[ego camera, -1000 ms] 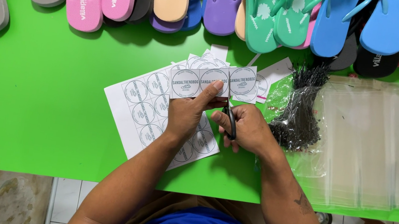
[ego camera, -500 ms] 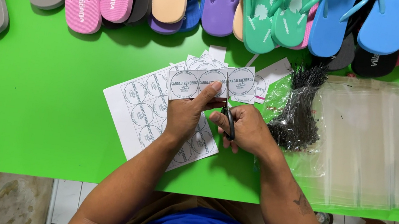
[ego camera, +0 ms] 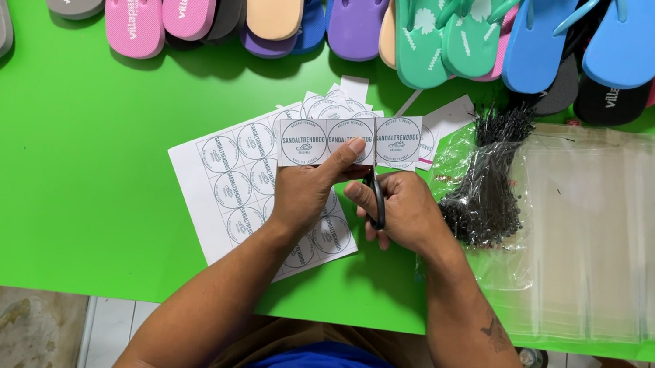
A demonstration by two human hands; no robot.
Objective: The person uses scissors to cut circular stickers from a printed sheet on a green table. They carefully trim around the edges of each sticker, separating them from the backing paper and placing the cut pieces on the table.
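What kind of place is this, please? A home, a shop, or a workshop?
Probably a small packing workshop for sandals. Rows of coloured flip-flops line the green table, clear plastic bags lie stacked, and sheets of round labels are being cut.

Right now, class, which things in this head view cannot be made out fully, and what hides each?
- Scissors: handles buried in the right hand.
- Label sheet: partly under the left hand.
- Flip-flops: cut by the top edge.
- Clear bags: count unclear, overlapping.
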